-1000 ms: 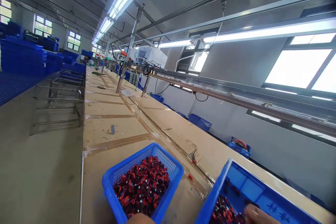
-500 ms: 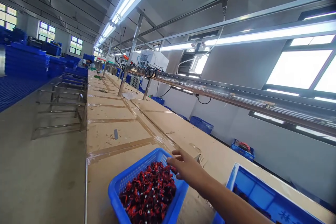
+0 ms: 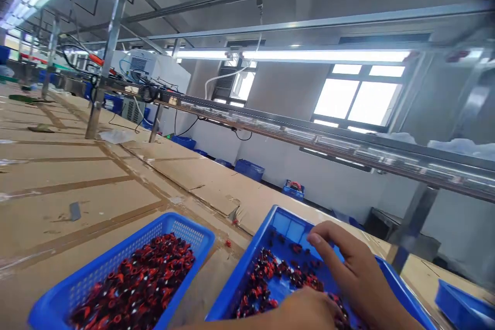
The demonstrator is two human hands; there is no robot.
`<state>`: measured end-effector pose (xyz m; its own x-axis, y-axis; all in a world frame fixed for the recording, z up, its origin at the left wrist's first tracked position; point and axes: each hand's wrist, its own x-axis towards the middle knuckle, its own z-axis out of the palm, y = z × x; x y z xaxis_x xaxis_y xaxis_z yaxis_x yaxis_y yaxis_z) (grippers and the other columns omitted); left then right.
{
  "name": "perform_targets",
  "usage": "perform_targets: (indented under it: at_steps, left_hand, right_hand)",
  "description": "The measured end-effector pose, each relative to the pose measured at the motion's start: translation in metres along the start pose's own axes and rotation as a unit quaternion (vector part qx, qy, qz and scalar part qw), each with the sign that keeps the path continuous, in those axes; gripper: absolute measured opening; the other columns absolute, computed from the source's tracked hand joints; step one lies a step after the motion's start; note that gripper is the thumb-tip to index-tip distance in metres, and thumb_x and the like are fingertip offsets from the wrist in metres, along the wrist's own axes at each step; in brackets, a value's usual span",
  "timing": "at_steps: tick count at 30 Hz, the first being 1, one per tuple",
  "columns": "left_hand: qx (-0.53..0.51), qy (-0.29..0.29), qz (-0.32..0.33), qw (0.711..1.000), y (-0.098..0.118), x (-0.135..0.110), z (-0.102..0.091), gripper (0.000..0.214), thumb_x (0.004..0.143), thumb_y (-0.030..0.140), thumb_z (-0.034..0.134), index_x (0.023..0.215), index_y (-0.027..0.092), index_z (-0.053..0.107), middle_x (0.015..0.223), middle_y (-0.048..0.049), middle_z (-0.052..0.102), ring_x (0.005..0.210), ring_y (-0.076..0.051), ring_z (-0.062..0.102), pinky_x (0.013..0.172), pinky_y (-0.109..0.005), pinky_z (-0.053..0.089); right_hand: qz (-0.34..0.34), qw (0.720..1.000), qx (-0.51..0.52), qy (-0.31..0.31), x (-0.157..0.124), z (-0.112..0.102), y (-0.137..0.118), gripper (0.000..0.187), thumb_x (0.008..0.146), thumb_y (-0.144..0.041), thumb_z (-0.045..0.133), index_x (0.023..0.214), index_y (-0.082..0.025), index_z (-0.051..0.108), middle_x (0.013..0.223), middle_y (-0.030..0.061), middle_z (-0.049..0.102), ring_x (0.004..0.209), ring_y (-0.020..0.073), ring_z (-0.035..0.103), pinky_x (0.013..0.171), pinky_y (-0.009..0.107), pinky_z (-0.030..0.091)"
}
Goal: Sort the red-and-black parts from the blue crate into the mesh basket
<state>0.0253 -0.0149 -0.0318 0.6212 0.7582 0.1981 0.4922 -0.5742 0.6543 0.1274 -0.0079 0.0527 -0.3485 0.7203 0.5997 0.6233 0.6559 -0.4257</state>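
Observation:
My right hand (image 3: 358,273) hovers over the right side of a blue bin (image 3: 237,273), its bent fingers apart with nothing visible in them. Low in the same bin is my left hand (image 3: 307,309), its back towards me. Its fingertips are hidden among small red-and-black parts (image 3: 266,268), so its grip does not show. These parts lie scattered across the bin floor. To the left, a blue perforated basket (image 3: 50,301) holds a thick heap of similar red-and-black parts (image 3: 143,278).
A cardboard-covered table (image 3: 93,196) with taped seams runs off to the left. Loose red bits (image 3: 228,243) and a grey strip (image 3: 75,211) lie on it. A metal shelf rail (image 3: 286,139) crosses behind. Another blue bin (image 3: 464,301) stands at the lower right.
My view has swung right. One hand was above the perforated basket's edge; now both hands are in or over the bin on the right, and the basket appears farther left.

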Motion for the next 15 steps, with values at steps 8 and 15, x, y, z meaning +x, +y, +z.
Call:
perform_targets:
  at_steps: [8,15]
  left_hand:
    - [-0.014,0.150,-0.103,0.983,-0.001,0.001,-0.027,0.029,0.084,0.040,0.049,0.093,0.023,0.070,0.084,-0.0041,0.072,0.072,-0.019,0.064,0.057,-0.025,0.038]
    - [0.001,0.109,-0.133,0.985,-0.007,0.003,-0.030,0.026,0.080,0.029,0.052,0.098,0.025,0.070,0.094,-0.0013,0.072,0.082,-0.019,0.064,0.063,-0.024,0.040]
  right_hand:
    - [0.012,0.998,0.039,-0.041,-0.040,-0.005,0.058,0.024,0.094,-0.033,0.051,0.112,-0.024,0.064,0.108,0.0063,0.067,0.101,0.0248,0.061,0.088,0.037,0.046]
    - [0.020,0.994,0.058,-0.088,-0.051,0.001,0.057,0.019,0.085,-0.019,0.060,0.101,-0.026,0.068,0.098,0.0024,0.070,0.091,0.0212,0.064,0.081,0.034,0.048]
